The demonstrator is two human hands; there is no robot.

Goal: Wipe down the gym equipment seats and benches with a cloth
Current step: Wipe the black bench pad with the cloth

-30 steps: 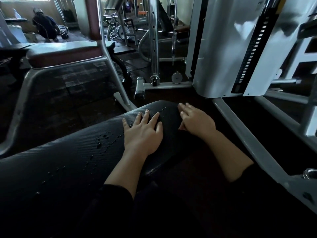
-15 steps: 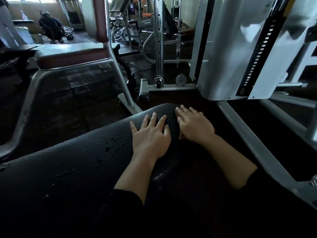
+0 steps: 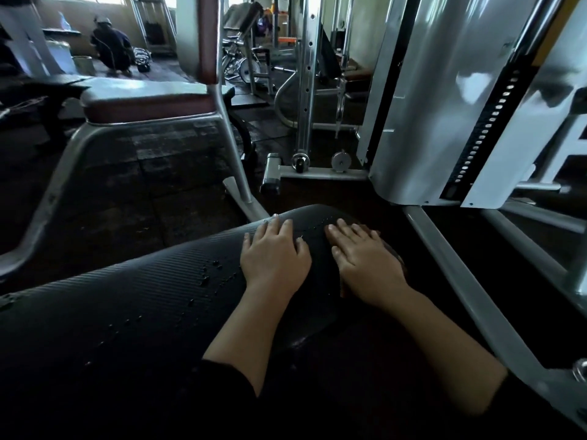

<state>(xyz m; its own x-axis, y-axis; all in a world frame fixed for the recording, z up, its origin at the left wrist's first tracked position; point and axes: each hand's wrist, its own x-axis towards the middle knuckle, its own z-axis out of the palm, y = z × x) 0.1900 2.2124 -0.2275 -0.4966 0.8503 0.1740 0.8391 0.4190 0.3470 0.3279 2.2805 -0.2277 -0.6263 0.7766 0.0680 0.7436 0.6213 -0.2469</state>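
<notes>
Head view of a black ribbed bench pad [image 3: 133, 300] running from the near left to its rounded far end at centre. My left hand [image 3: 274, 258] lies flat on the pad close to that far end, fingers [image 3: 270, 227] straight and slightly spread, gripping nothing; I judge it steadies me while the other hand works. My right hand [image 3: 368, 265] lies palm down just right of it, over the pad's right edge, fingers straight and together, pressing on a dark brownish cloth [image 3: 395, 257], only an edge of which shows beyond the knuckles; whether the thumb pinches the cloth I cannot tell. A flat palm spreads pressure over the fabric, which suits wiping a curved cushion. Water droplets [image 3: 211, 271] bead on the pad just left of the left hand, so that stretch appears not yet wiped. To the far left stands a maroon padded seat [image 3: 143, 104] on a grey tubular frame [image 3: 228, 144]; a weight-stack shroud [image 3: 422, 106] rises at right. A crouching person [image 3: 109, 49] is visible at the far left.
</notes>
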